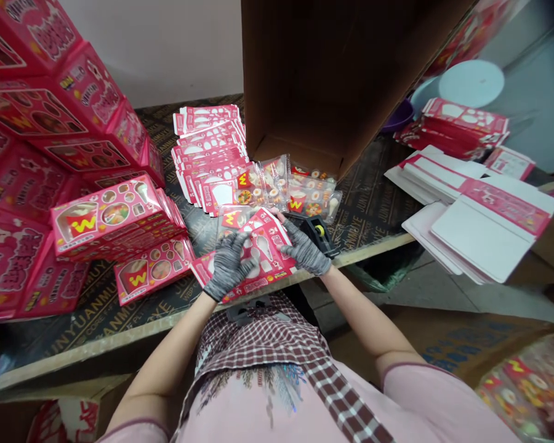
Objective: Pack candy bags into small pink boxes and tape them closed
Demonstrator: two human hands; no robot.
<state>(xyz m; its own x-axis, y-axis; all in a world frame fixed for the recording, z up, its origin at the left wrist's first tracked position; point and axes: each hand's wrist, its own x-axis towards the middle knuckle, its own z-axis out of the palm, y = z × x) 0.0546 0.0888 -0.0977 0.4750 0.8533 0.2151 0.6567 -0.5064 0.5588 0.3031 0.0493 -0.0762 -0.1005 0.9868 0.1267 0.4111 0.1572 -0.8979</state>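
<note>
Two gloved hands work at the near edge of the table, both on one flat pink carton blank w/ window cut-outs. Left hand in a grey knit glove lies on the blank's left part, fingers curled down over it and pressing; right hand, same glove, grips the blank's right edge, thumb on top. Blank lies partly over the table edge, tilted a bit, printed side up. Under its far end sits a clear blister tray w/ a red-yellow W piece – touching the blank, can't tell whether it's slid inside.

Just beside the right hand, on the far side: a black tape dispenser w/ a yellow roll. Left of the hands a small filled pink box lies flat, and behind it a low stack of finished boxes, top one showing toy food through its windows.

Mid-table – more clear toy trays spread loosely, overlapping, approx. at the mouth of a big brown cardboard box that stands tipped open toward the person. Left of those trays, a fanned pile of flat pink blanks reaches back toward the wall.

Far left: a tall wall of large pink cartons, stacked several high. Far right, off the table: white-backed flat sheets w/ pink strips, in a sliding heap, & behind them a short pile of pink packs near a pale round lid.
</note>
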